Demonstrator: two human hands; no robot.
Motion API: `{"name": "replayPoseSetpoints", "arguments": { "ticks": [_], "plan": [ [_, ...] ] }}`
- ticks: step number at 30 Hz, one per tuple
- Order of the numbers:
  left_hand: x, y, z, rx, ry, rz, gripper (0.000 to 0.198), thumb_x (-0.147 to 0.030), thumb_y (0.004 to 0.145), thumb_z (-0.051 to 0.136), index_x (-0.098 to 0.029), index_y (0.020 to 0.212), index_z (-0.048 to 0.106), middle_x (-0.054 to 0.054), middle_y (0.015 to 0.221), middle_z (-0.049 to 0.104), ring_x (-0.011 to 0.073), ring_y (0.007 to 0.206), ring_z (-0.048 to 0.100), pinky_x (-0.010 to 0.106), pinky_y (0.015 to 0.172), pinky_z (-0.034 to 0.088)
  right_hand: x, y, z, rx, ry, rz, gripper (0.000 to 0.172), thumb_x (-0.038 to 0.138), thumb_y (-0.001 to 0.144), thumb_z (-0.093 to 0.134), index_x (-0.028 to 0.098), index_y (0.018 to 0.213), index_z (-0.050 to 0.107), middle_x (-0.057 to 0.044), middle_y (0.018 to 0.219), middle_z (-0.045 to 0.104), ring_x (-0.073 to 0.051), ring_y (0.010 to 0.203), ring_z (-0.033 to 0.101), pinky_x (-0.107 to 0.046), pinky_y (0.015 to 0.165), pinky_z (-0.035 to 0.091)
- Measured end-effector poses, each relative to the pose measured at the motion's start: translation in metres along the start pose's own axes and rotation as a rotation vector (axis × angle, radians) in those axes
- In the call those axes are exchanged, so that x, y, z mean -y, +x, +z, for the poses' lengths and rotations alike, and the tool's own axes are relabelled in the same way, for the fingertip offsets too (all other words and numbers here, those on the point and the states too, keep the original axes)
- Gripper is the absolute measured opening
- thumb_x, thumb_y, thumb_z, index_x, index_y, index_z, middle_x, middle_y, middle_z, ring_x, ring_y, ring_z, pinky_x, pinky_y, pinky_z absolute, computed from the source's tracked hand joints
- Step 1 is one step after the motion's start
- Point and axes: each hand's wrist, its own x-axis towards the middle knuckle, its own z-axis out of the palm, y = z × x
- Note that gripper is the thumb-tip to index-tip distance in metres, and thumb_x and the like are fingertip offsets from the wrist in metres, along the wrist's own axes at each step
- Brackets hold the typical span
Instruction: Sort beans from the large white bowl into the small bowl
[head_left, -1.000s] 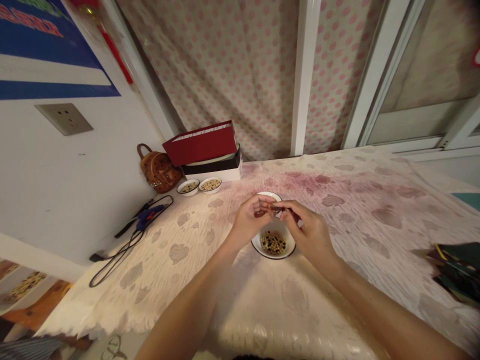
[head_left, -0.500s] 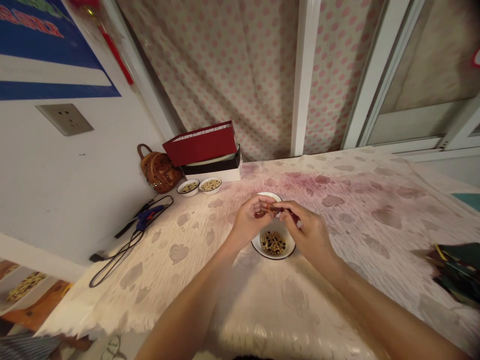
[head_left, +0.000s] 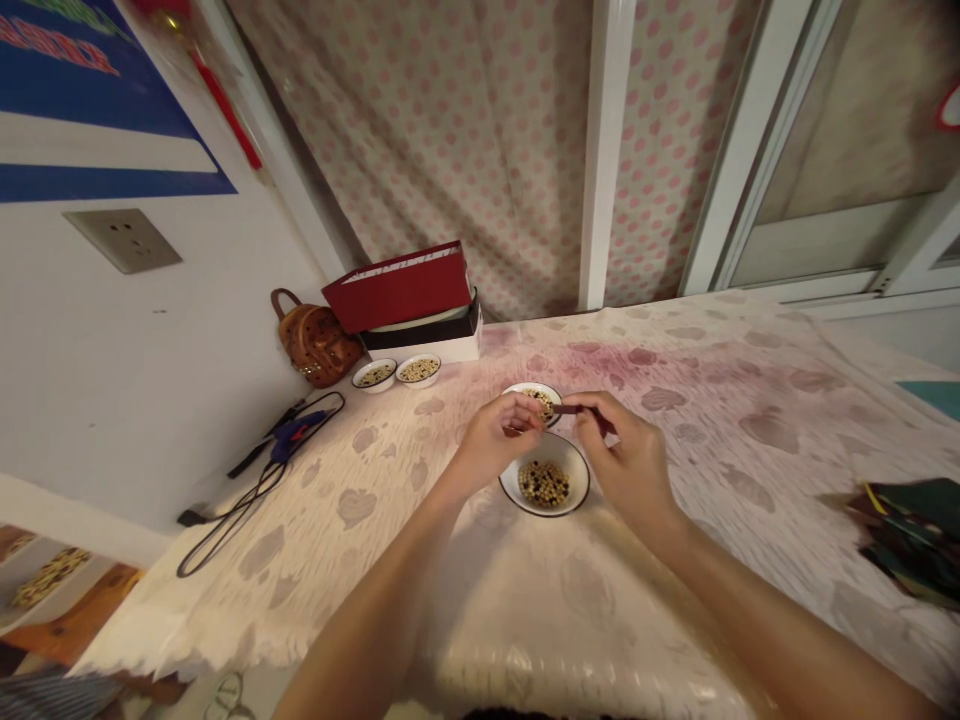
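Note:
My left hand [head_left: 495, 440] is closed, its fingers curled above the bowls. A bit of something reddish-brown shows under its fingers, mostly hidden. In my right hand [head_left: 626, 450], a slim dark reddish-brown stick-like thing [head_left: 571, 408] is pinched, its tip pointing left towards my left fingertips. Below both hands stands a white dark-rimmed bowl [head_left: 510, 485], holding small tan and black round pieces [head_left: 544, 484], beans or beads. Right behind it is a smaller white bowl [head_left: 517, 388] with similar pieces, partly covered by my hands.
Two small white bowls [head_left: 375, 376] of similar pieces stand at the back left, before stacked boxes [head_left: 405, 290]. A brown backpack-shaped bag [head_left: 319, 345] and a blue corded tool [head_left: 292, 435] lie by the wall. Dark green cloth [head_left: 911, 535] lies at right.
My hands have moved apart; the right one shifted slightly right with the stick-like thing. More of the rear bowl's contents shows between them.

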Motion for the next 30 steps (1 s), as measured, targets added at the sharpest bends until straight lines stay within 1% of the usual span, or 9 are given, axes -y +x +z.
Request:
{"name": "replayPoseSetpoints", "arguments": {
  "ticks": [4, 7, 11, 13, 17, 20, 22, 25, 30],
  "plan": [
    [0.0, -0.006, -0.001, 0.139, 0.208, -0.01, 0.027, -0.005, 0.074, 0.065, -0.018, 0.097, 0.071, 0.001, 0.089, 0.072, 0.0142, 0.083, 0.063, 0.028, 0.079, 0.047, -0.001, 0.001, -0.001, -0.017, 0.038, 0.017, 0.024, 0.024, 0.097, 0.05, 0.022, 0.104, 0.073, -0.002, 0.088, 0.077, -0.015, 0.068, 0.066, -0.028, 0.066, 0.048],
    [0.003, 0.0, -0.003, 0.099, 0.312, 0.011, 0.023, -0.009, 0.077, 0.066, -0.019, 0.096, 0.073, 0.002, 0.091, 0.075, 0.0163, 0.087, 0.065, 0.029, 0.082, 0.048, -0.001, 0.002, -0.001, -0.019, 0.048, 0.022, 0.024, 0.024, 0.096, 0.05, 0.022, 0.104, 0.072, -0.002, 0.089, 0.077, -0.015, 0.069, 0.066, -0.028, 0.066, 0.048],
    [0.011, 0.026, -0.01, -0.034, 0.52, -0.039, 0.015, -0.015, 0.082, 0.066, -0.019, 0.094, 0.075, 0.004, 0.094, 0.077, 0.0186, 0.086, 0.067, 0.031, 0.081, 0.049, 0.001, 0.001, -0.001, -0.019, 0.054, 0.027, 0.023, 0.025, 0.097, 0.051, 0.022, 0.104, 0.072, -0.002, 0.088, 0.076, -0.014, 0.07, 0.065, -0.028, 0.067, 0.048],
    [0.016, 0.041, -0.013, -0.014, 0.614, -0.067, 0.015, -0.018, 0.082, 0.07, -0.019, 0.095, 0.076, 0.004, 0.094, 0.077, 0.0197, 0.086, 0.067, 0.031, 0.079, 0.049, 0.001, 0.001, -0.001, -0.017, 0.056, 0.035, 0.024, 0.025, 0.097, 0.05, 0.022, 0.105, 0.073, -0.002, 0.088, 0.076, -0.015, 0.07, 0.065, -0.028, 0.067, 0.048],
    [0.025, 0.063, -0.01, 0.096, 0.715, -0.03, 0.02, -0.023, 0.08, 0.074, -0.021, 0.099, 0.077, 0.004, 0.096, 0.077, 0.0197, 0.084, 0.067, 0.029, 0.073, 0.047, -0.001, 0.002, -0.002, -0.018, 0.059, 0.041, 0.024, 0.026, 0.097, 0.05, 0.022, 0.105, 0.073, -0.002, 0.086, 0.076, -0.015, 0.069, 0.065, -0.029, 0.068, 0.049],
    [0.03, 0.069, -0.005, 0.117, 0.771, -0.028, 0.011, -0.024, 0.079, 0.074, -0.021, 0.09, 0.077, 0.003, 0.088, 0.075, 0.0183, 0.077, 0.064, 0.029, 0.067, 0.044, -0.002, 0.002, -0.002, -0.014, 0.071, 0.054, 0.024, 0.026, 0.097, 0.05, 0.023, 0.105, 0.072, -0.002, 0.087, 0.075, -0.016, 0.07, 0.066, -0.03, 0.069, 0.05],
    [0.033, 0.07, -0.004, 0.105, 0.793, -0.043, 0.004, -0.02, 0.079, 0.073, -0.021, 0.081, 0.076, 0.003, 0.081, 0.073, 0.0175, 0.073, 0.062, 0.029, 0.065, 0.042, -0.002, 0.002, -0.002, -0.013, 0.069, 0.06, 0.024, 0.026, 0.097, 0.05, 0.023, 0.105, 0.072, -0.002, 0.087, 0.075, -0.016, 0.071, 0.066, -0.03, 0.069, 0.05],
    [0.035, 0.068, -0.004, 0.08, 0.768, -0.043, 0.006, -0.016, 0.079, 0.071, -0.02, 0.076, 0.074, 0.003, 0.076, 0.072, 0.0168, 0.07, 0.061, 0.029, 0.066, 0.043, -0.001, 0.002, -0.001, -0.01, 0.051, 0.058, 0.024, 0.026, 0.096, 0.051, 0.023, 0.105, 0.073, -0.001, 0.084, 0.074, -0.016, 0.068, 0.065, -0.03, 0.068, 0.049],
    [0.034, 0.058, -0.005, -0.039, 0.558, -0.008, 0.017, -0.009, 0.079, 0.067, -0.019, 0.091, 0.073, 0.002, 0.083, 0.073, 0.0166, 0.077, 0.065, 0.029, 0.075, 0.049, -0.002, 0.002, -0.001, -0.009, 0.04, 0.049, 0.024, 0.026, 0.097, 0.05, 0.022, 0.106, 0.072, -0.003, 0.087, 0.076, -0.016, 0.068, 0.065, -0.031, 0.068, 0.049]
  ]
}}
